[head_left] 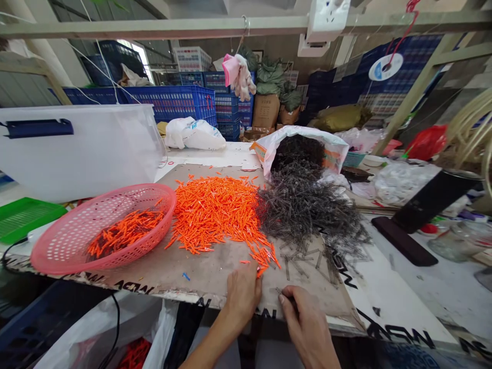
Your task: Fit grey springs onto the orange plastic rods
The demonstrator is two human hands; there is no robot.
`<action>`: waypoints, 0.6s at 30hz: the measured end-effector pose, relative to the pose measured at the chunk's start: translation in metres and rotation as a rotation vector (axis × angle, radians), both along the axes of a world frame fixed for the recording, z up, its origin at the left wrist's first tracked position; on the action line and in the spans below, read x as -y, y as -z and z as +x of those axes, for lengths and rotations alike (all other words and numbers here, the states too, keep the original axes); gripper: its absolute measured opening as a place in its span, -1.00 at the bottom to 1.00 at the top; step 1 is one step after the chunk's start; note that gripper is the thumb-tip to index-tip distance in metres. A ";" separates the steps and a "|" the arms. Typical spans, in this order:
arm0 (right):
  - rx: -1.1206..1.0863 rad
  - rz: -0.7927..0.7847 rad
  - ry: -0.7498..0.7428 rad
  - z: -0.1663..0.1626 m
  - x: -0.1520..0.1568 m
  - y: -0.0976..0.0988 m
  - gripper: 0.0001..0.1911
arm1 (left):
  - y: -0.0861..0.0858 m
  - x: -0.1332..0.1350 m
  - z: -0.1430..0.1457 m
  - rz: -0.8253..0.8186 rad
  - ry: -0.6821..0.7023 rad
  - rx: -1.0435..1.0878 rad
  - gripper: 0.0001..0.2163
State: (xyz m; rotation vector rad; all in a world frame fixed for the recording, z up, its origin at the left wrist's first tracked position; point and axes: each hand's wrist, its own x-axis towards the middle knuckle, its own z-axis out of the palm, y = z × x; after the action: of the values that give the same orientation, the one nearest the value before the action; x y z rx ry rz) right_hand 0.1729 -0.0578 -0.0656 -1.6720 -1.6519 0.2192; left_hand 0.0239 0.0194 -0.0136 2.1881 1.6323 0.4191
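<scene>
My left hand [243,289] is curled at the near edge of the cardboard sheet [226,266], with a small pointed orange plastic piece at its fingertips. Its fingers are partly hidden behind the back of the hand. To the right, my right hand [307,320] pinches a thin dark coil spring [279,290] between thumb and forefinger. Beyond the left hand spreads a heap of orange plastic pieces [217,210], some trailing toward it. A tangled pile of dark springs [307,205] spills from a white woven sack [334,146], and several springs lie loose nearer my right hand.
On the left stand a pink perforated basket [154,246] holding orange pieces, a green tray [26,218] and a translucent bin [84,154]. A black phone-like object on a stand [434,200] is at right. Below the table edge hangs a white bag [96,328] with red-orange pieces.
</scene>
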 end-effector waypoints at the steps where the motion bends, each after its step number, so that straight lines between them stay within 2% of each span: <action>1: -0.014 0.002 -0.001 0.003 0.000 0.001 -0.77 | 0.001 0.002 -0.003 0.004 0.014 0.021 -0.87; 4: -0.029 0.054 0.011 0.006 -0.004 0.001 -0.79 | 0.002 0.012 -0.016 -0.015 0.001 0.207 -0.88; 8: -0.007 0.061 -0.023 -0.002 -0.020 -0.010 -0.74 | -0.001 0.024 -0.030 -0.119 -0.083 0.591 -0.72; 13: 0.180 0.013 -0.096 -0.021 -0.052 -0.021 -0.79 | 0.003 0.028 -0.035 -0.379 -0.133 1.003 -0.60; 15: 0.252 -0.002 -0.085 -0.024 -0.061 -0.022 -0.80 | 0.008 0.030 -0.035 -0.478 -0.176 1.123 -0.57; 18: 0.285 -0.016 -0.107 -0.025 -0.063 -0.021 -0.82 | 0.014 0.032 -0.034 -0.501 -0.249 1.203 -0.55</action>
State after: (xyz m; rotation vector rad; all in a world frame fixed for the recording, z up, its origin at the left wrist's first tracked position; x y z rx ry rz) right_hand 0.1476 0.0051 -0.0445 -1.6893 -1.9565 0.0471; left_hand -0.0102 -0.0127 -0.0275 0.9571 1.0881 1.0015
